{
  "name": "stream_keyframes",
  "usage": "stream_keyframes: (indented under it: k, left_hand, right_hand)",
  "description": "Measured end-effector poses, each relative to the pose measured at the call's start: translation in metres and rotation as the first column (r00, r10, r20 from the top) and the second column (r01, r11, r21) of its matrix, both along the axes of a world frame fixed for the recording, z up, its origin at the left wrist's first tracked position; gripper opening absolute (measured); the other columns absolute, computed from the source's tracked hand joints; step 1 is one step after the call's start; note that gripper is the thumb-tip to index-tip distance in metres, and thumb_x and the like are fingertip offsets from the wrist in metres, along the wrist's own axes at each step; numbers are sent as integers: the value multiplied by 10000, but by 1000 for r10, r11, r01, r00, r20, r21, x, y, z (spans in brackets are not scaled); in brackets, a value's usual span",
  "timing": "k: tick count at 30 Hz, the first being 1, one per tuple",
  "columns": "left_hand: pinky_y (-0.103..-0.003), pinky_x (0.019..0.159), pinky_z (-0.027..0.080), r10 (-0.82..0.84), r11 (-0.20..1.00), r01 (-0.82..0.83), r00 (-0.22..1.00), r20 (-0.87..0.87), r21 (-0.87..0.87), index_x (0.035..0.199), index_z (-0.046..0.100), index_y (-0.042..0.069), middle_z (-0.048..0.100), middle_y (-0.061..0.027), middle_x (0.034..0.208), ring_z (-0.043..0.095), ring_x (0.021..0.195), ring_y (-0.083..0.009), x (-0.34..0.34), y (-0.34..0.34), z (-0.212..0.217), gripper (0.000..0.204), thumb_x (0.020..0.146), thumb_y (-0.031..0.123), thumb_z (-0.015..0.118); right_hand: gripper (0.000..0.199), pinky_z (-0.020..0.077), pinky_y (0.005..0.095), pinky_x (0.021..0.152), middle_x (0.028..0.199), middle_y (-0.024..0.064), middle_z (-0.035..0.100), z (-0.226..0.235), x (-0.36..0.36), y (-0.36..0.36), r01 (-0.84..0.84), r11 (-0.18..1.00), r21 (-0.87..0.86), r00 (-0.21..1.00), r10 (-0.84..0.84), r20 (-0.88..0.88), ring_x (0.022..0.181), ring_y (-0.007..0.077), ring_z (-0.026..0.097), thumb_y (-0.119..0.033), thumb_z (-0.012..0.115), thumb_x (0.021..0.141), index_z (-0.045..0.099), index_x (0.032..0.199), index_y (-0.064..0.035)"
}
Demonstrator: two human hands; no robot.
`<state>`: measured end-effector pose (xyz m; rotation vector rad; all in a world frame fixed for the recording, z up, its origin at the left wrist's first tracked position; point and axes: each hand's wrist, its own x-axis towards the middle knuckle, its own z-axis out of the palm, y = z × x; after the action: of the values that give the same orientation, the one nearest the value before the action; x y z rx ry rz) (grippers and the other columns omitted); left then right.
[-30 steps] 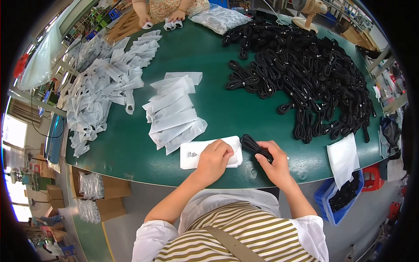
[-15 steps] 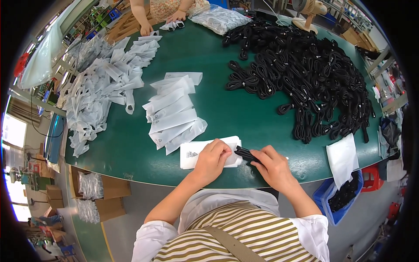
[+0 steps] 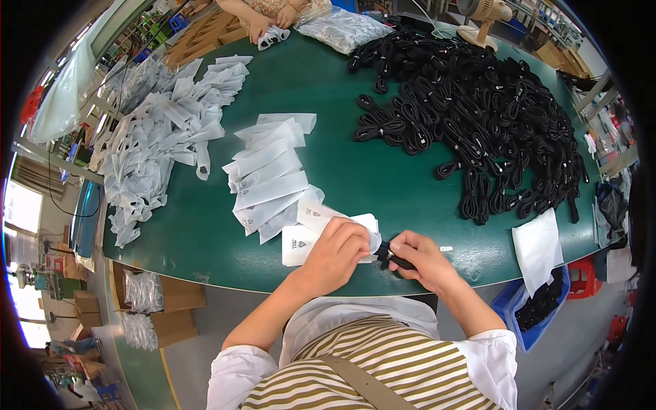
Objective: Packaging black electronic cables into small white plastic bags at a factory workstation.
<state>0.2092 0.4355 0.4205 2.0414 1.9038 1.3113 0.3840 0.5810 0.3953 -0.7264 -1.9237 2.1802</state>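
Note:
My left hand (image 3: 335, 254) is closed on a translucent white bag (image 3: 317, 214), its fingers near the bag's mouth. From the right, my right hand (image 3: 425, 261) grips a coiled black cable (image 3: 385, 251), whose left end is at the mouth of the bag. My fingers hide how far in it reaches. Under my left hand lies a flat stack of white bags (image 3: 294, 247) with dark print. Just beyond, a row of overlapping white bags (image 3: 273, 179) spreads away from me.
Bundled black cables (image 3: 506, 130) heap over the table's right side. White bags (image 3: 154, 140) pile up at the left. Across the green table (image 3: 328, 82), another person's hands (image 3: 263, 27) hold white bags. A blue bin (image 3: 526, 321) stands below the right edge.
The bag in my left hand has lifted and tilted off the stack. The cable's end has come to its mouth. Opposite, the other person's hands have moved closer together around some bags.

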Motion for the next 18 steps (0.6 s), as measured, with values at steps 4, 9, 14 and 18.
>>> stream_keyframes:
  k: [4, 9, 14, 18]
  left_hand:
    - [-406, 809, 456, 34, 999, -33, 999, -37, 41, 889, 564, 61, 589, -90, 1025, 539, 926, -321, 0, -1, 3, 219, 759, -32, 713]
    - [-408, 864, 457, 94, 995, -99, 962, 256, 5, 904, 564, 54, 600, -89, 1043, 552, 953, -266, -9, -6, 11, 154, 827, 35, 696]
    - [-385, 897, 467, 4, 985, -144, 577, 817, 97, 936, 555, 37, 601, -94, 1071, 575, 945, -216, -26, -9, 30, 112, 951, 133, 610]
    - [-327, 814, 494, 21, 912, -368, 479, 878, 179, 986, 553, 17, 600, -107, 1092, 593, 864, -174, -78, -26, 45, 148, 1009, 163, 547]
  right_hand:
    - [349, 469, 247, 617, 963, 70, 535, 4, -7, -4, 3, 1000, -20, 994, -5, -106, 657, 136, 540, -34, 718, 864, 598, 1191, -29]
    - [367, 475, 252, 633, 1096, 98, 511, 23, -27, -22, 270, 792, 547, 866, 48, -497, 749, 142, 560, 12, 710, 851, 598, 1200, -10]
    - [280, 502, 317, 736, 1068, 128, 533, 43, -42, -17, 266, 827, 496, 853, 38, -521, 920, 220, 586, -53, 694, 864, 628, 1135, -39]
    - [307, 501, 386, 817, 1159, 155, 546, 35, -80, 38, 399, 358, 844, 892, 59, -447, 1013, 327, 585, -51, 720, 812, 643, 1108, -66]
